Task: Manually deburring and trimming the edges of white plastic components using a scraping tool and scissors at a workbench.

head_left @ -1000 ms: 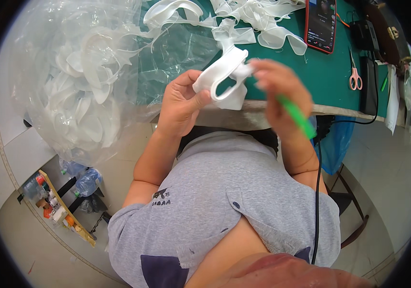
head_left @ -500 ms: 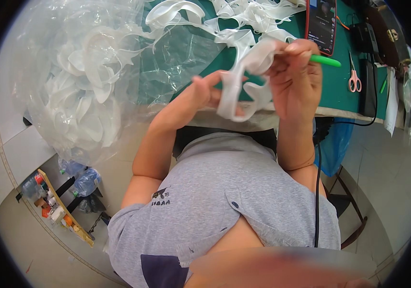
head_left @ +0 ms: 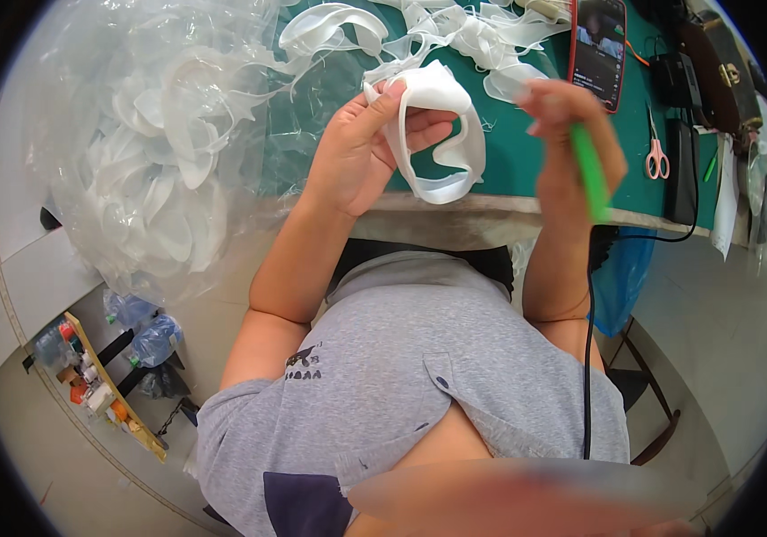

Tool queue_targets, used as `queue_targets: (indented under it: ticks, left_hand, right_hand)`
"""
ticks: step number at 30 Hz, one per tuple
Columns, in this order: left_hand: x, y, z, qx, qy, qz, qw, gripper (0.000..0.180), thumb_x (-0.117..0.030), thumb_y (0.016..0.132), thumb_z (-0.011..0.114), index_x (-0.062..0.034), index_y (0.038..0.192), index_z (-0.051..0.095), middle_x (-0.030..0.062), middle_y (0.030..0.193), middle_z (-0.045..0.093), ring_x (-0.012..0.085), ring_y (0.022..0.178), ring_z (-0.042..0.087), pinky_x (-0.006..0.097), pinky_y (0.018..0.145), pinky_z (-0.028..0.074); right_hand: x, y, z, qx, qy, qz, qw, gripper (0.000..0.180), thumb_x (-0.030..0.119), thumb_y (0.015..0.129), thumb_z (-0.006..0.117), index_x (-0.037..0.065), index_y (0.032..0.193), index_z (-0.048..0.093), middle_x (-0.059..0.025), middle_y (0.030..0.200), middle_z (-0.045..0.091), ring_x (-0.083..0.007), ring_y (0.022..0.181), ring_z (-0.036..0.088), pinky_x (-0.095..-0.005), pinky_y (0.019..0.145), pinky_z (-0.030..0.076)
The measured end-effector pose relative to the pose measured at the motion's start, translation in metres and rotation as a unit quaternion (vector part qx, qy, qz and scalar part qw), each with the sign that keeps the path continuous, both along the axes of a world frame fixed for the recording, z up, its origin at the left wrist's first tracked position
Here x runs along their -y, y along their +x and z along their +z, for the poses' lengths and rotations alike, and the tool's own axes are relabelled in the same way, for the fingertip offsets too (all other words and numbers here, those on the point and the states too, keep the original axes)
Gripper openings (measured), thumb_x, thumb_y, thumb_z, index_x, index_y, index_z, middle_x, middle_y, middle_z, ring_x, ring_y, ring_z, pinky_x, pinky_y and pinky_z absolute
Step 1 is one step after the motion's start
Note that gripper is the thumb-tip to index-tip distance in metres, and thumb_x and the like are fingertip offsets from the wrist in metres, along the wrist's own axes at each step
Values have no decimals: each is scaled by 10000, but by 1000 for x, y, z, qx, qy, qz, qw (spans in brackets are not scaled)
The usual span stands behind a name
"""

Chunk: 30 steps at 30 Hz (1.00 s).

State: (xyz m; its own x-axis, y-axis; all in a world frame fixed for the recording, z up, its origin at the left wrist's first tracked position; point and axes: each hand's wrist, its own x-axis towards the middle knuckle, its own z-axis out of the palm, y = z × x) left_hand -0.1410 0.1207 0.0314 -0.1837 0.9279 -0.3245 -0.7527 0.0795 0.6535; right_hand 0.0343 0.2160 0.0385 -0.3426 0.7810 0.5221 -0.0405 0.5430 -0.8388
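Note:
My left hand (head_left: 354,157) grips a white, ring-shaped piece of soft, curved material (head_left: 437,88) by its upper left edge, thumb in front and fingers behind. The piece hangs open over the table's near edge, with a wavy notch on its right side. To its right, my right hand (head_left: 571,148) is raised and smeared by motion. It is closed around a slim green stick-like handle (head_left: 589,174) that slants downward; the tool's tip cannot be made out. Beyond both hands lies a tangled chain of similar white pieces (head_left: 477,40).
A big clear plastic bag (head_left: 249,134) full of white curved pieces covers the left side. On the green table (head_left: 513,166) lie a lit phone (head_left: 596,54), pink-handled scissors (head_left: 656,159) and a black case (head_left: 683,179). A black cable (head_left: 590,358) runs down beside my right arm.
The white piece has come upright in my left hand, which has closed on its edge. My right hand has come away from it to the right, and the green handle has swung downward.

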Motion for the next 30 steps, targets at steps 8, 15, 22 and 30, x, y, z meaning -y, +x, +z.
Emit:
queue_targets:
  ticks: [8, 15, 22, 30]
  left_hand:
    - [1, 9, -2, 5, 38, -22, 999, 244, -222, 967, 534, -24, 1108, 542, 118, 1086, 630, 214, 987, 644, 373, 897, 533]
    - [-2, 24, 4, -8, 49, 9, 999, 175, -215, 974, 523, -72, 1073, 537, 108, 1107, 617, 212, 1050, 615, 383, 954, 496]
    - [-4, 18, 2, -12, 59, 6, 998, 262, -268, 988, 490, -56, 1137, 526, 140, 1185, 598, 224, 1095, 592, 387, 975, 470]
    - [-8, 20, 2, 27, 41, 27, 998, 449, -293, 959, 551, -17, 1289, 424, 122, 1109, 601, 204, 1031, 605, 378, 904, 497]
  right_hand:
    - [-2, -31, -4, 155, 254, 51, 953, 326, 14, 681, 710, 58, 1000, 666, -91, 1016, 676, -259, 932, 601, -334, 781, 487]
    - [5, -34, -17, 48, 103, -26, 993, 140, 22, 766, 697, 34, 896, 647, -80, 887, 667, -223, 816, 614, -297, 731, 484]
    - [-6, -27, -18, 65, 115, -20, 991, 213, 98, 777, 749, 22, 932, 624, -90, 942, 659, -192, 884, 610, -291, 799, 470]
    - [9, -15, -21, 44, -10, 30, 999, 321, 14, 718, 783, 25, 914, 529, -114, 978, 633, -189, 881, 601, -262, 774, 475]
